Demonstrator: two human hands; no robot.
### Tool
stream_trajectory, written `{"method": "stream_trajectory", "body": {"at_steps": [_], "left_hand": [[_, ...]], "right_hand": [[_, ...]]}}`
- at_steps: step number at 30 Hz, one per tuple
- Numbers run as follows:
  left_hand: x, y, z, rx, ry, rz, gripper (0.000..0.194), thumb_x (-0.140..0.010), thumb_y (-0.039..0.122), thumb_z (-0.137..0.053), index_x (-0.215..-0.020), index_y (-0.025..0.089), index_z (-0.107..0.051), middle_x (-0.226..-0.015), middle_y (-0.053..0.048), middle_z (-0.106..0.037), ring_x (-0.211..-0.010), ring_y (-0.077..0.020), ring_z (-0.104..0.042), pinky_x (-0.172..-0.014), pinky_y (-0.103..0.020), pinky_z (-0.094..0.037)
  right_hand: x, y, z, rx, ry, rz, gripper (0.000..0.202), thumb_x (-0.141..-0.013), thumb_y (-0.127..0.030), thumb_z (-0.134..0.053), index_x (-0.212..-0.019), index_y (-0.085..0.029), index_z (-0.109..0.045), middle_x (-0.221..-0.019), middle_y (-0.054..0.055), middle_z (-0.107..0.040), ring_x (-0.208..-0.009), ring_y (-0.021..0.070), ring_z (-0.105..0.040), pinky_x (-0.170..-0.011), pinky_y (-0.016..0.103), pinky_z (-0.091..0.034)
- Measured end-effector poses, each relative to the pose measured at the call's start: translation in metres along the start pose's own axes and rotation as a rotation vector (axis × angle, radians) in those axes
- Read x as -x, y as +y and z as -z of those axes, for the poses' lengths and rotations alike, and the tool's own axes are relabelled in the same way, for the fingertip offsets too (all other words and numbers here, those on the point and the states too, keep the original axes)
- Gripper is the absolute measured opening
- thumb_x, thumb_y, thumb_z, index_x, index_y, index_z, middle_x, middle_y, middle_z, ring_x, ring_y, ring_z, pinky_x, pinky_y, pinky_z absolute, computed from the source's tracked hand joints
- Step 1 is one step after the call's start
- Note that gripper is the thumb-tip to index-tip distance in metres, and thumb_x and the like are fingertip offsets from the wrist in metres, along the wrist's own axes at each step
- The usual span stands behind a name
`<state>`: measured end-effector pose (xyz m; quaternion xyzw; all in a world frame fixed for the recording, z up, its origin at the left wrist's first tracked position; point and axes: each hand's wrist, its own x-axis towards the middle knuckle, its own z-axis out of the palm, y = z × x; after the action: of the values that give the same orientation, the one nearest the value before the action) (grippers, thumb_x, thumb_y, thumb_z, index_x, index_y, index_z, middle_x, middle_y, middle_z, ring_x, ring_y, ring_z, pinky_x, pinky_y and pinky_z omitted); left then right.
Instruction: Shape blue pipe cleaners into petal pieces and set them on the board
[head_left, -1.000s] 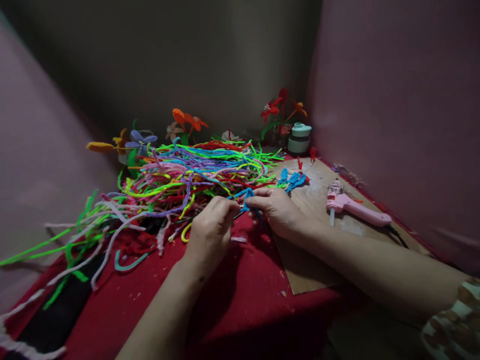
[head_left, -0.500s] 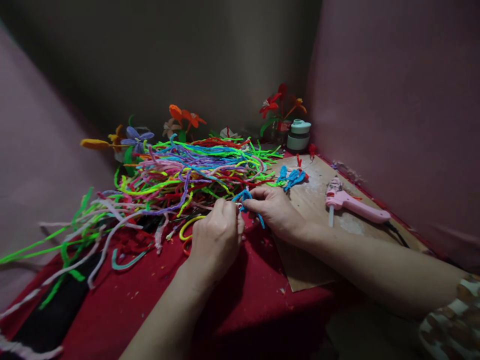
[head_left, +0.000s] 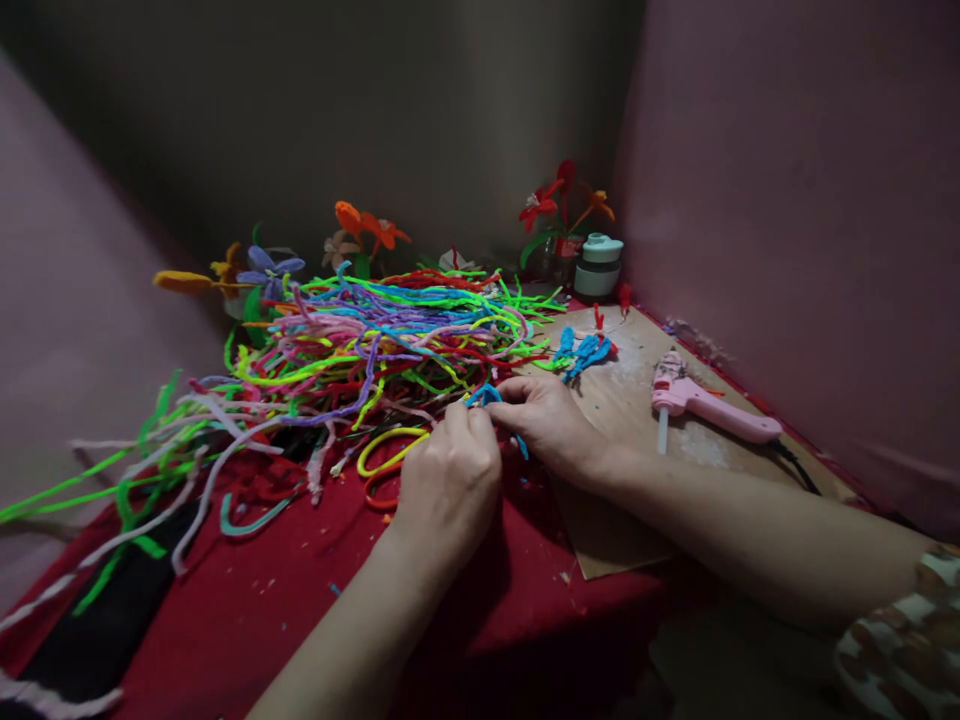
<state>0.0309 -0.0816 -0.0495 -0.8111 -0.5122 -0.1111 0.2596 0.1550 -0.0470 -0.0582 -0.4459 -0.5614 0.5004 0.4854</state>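
A bent blue pipe cleaner point(head_left: 482, 394) is pinched between my two hands over the red cloth, one end of it hanging below my right fingers. My left hand point(head_left: 452, 465) is closed at its near side, knuckles up, so its fingertips are hidden. From the right, my right hand point(head_left: 551, 420) grips the same piece between thumb and fingers. Just beyond both hands lies a big heap of coloured pipe cleaners point(head_left: 390, 335). Yellow and red scissor handles point(head_left: 386, 465) rest beside my left hand. Blue pipe-cleaner petals point(head_left: 585, 352) lie past my right hand.
A pink glue gun point(head_left: 709, 408) with its cord lies on a brown board point(head_left: 615, 520) at the right. Behind stand a lidded jar point(head_left: 598, 268), red flowers point(head_left: 541, 208), orange flowers point(head_left: 379, 230) and a purple flower point(head_left: 268, 268). Walls close in at the back and sides.
My left hand has shifted slightly right and turned, covering more of the blue pipe cleaner and showing more of the scissor handles. My right hand has barely moved.
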Motion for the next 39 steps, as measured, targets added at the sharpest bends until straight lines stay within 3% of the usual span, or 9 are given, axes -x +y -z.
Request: {"method": "stream_trajectory", "body": {"at_steps": [9,16,22,26,30,31,33,36,39], "left_hand": [[0.001,0.008,-0.001,0.0,0.011,-0.043,0.029,-0.085,0.006,-0.027,-0.074,0.014,-0.053,-0.068,-0.008,-0.051,-0.058,-0.0184,-0.054,-0.045,-0.026,-0.034],[-0.001,-0.01,-0.01,0.317,0.048,-0.155,0.019,-0.085,0.008,-0.034,-0.09,0.013,-0.052,-0.08,-0.008,-0.055,-0.069,-0.0171,-0.055,-0.06,-0.026,-0.045],[0.003,-0.021,-0.018,0.419,0.191,-0.087,0.022,-0.086,0.015,-0.04,-0.106,0.018,-0.047,-0.09,-0.006,-0.063,-0.076,-0.0146,-0.062,-0.062,-0.022,-0.044],[0.001,-0.022,-0.009,0.61,0.142,0.044,0.036,-0.081,0.021,-0.051,-0.116,0.021,-0.044,-0.095,-0.004,-0.062,-0.074,-0.014,-0.061,-0.063,-0.023,-0.046],[-0.007,-0.028,0.0,1.071,0.14,0.394,0.053,-0.068,0.029,-0.066,-0.115,0.021,-0.043,-0.105,-0.005,-0.055,-0.062,-0.009,-0.055,-0.057,-0.024,-0.047],[-0.009,-0.03,0.001,1.208,0.097,0.508,0.053,-0.066,0.031,-0.068,-0.112,0.02,-0.043,-0.1,-0.004,-0.055,-0.056,-0.0081,-0.054,-0.052,-0.023,-0.046],[-0.012,-0.034,0.003,1.466,-0.106,0.68,0.047,-0.065,0.036,-0.069,-0.102,0.018,-0.047,-0.081,-0.001,-0.056,-0.046,-0.0077,-0.05,-0.042,-0.022,-0.041],[-0.013,-0.037,0.005,1.659,-0.397,0.737,0.031,-0.067,0.039,-0.067,-0.082,0.016,-0.053,-0.056,0.004,-0.05,-0.039,-0.0071,-0.043,-0.038,-0.02,-0.034],[-0.011,-0.032,0.008,1.611,-0.365,0.696,0.025,-0.069,0.038,-0.065,-0.068,0.016,-0.052,-0.047,0.006,-0.046,-0.037,-0.0054,-0.036,-0.038,-0.019,-0.027]], "right_hand": [[0.003,-0.012,-0.001,-0.083,-0.003,-0.152,0.012,-0.06,-0.012,-0.057,-0.049,-0.013,-0.056,-0.04,-0.005,-0.047,-0.037,0.0045,-0.038,-0.037,0.018,-0.028],[-0.003,-0.004,0.004,-0.25,-0.109,-0.268,0.006,-0.058,-0.014,-0.06,-0.055,-0.015,-0.055,-0.043,-0.003,-0.052,-0.036,0.0089,-0.047,-0.036,0.021,-0.035],[-0.003,-0.001,0.005,-0.246,-0.23,-0.27,0.011,-0.063,-0.02,-0.061,-0.055,-0.015,-0.055,-0.043,0.0,-0.055,-0.035,0.0105,-0.047,-0.033,0.021,-0.034],[-0.003,-0.003,0.004,-0.349,-0.217,-0.308,0.007,-0.06,-0.015,-0.063,-0.058,-0.014,-0.057,-0.046,-0.001,-0.054,-0.037,0.009,-0.048,-0.037,0.021,-0.039],[-0.003,-0.005,0.004,-0.413,-0.16,-0.274,0.005,-0.061,-0.013,-0.063,-0.064,-0.012,-0.059,-0.053,0.001,-0.057,-0.043,0.0095,-0.052,-0.043,0.022,-0.045],[-0.003,-0.006,0.004,-0.414,-0.153,-0.263,0.005,-0.062,-0.014,-0.062,-0.065,-0.012,-0.059,-0.054,0.001,-0.058,-0.043,0.0096,-0.052,-0.043,0.022,-0.045],[-0.003,-0.007,0.004,-0.412,-0.152,-0.242,0.005,-0.063,-0.014,-0.061,-0.067,-0.011,-0.06,-0.055,0.002,-0.058,-0.043,0.009,-0.051,-0.043,0.022,-0.045],[-0.001,-0.01,0.004,-0.394,-0.165,-0.237,0.007,-0.062,-0.015,-0.062,-0.068,-0.011,-0.061,-0.057,0.003,-0.059,-0.045,0.0088,-0.051,-0.044,0.022,-0.046],[0.001,-0.011,0.003,-0.348,-0.172,-0.229,0.006,-0.063,-0.016,-0.062,-0.066,-0.011,-0.061,-0.052,0.001,-0.057,-0.042,0.0082,-0.049,-0.041,0.021,-0.043]]}}
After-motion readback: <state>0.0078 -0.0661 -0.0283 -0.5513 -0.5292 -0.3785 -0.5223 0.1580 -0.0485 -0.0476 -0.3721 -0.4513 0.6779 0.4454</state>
